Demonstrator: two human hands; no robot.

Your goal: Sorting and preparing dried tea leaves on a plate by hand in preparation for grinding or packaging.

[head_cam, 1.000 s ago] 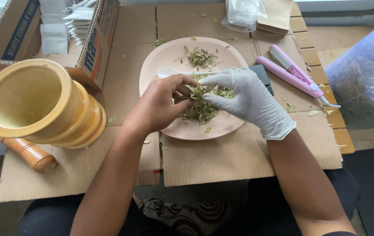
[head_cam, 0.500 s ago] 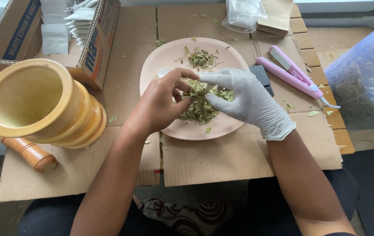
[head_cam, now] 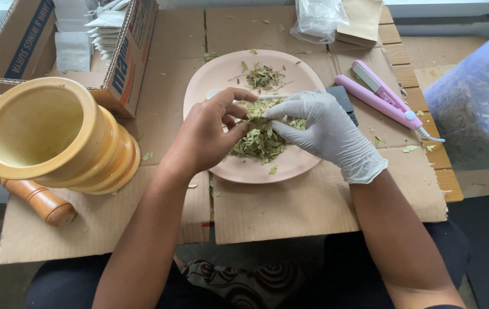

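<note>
On the flattened cardboard sheet (head_cam: 290,212) that covers our work surface, the biggest thing is the yellow wooden mortar (head_cam: 50,137), lying tilted on its side at our left with its mouth toward us. Behind it sits an open cardboard box (head_cam: 124,63) holding white paper packets, and at the far right a clear plastic bag of dried leaves (head_cam: 476,109) bulges into view. In the middle lies the pink plate (head_cam: 221,71), with a small heap of dried green leaves (head_cam: 259,143) near its centre and a smaller scatter further back. Our bare left hand (head_cam: 207,137) and our gloved right hand (head_cam: 324,129) meet over that heap, fingertips pinched together on a few leaves just above the plate. A white plastic spoon (head_cam: 216,93) rests on the plate behind our fingers, mostly hidden by them. Right of the plate lies a pink hand sealer (head_cam: 379,94), with a dark flat object just beside the plate rim. A wooden pestle (head_cam: 41,203) pokes out under the mortar. Loose leaf bits dot the cardboard.
</note>
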